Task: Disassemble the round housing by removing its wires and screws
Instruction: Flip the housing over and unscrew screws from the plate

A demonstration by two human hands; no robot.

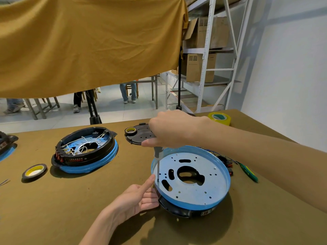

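Round housing [192, 175] flanked by second housing [85, 150], tape roll [34, 171].

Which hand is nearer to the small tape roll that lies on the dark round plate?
Right. The right hand, gripping the screwdriver, is just right of the small tape roll. The left hand steadies the housing's rim, nearer the camera.

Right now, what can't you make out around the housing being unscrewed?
- Head view: the screw under the screwdriver tip is too small to see.
- The right hand hides the driver's handle.
- The right forearm covers the wires and black connectors behind the blue-rimmed round housing.
- Label text is blurred.
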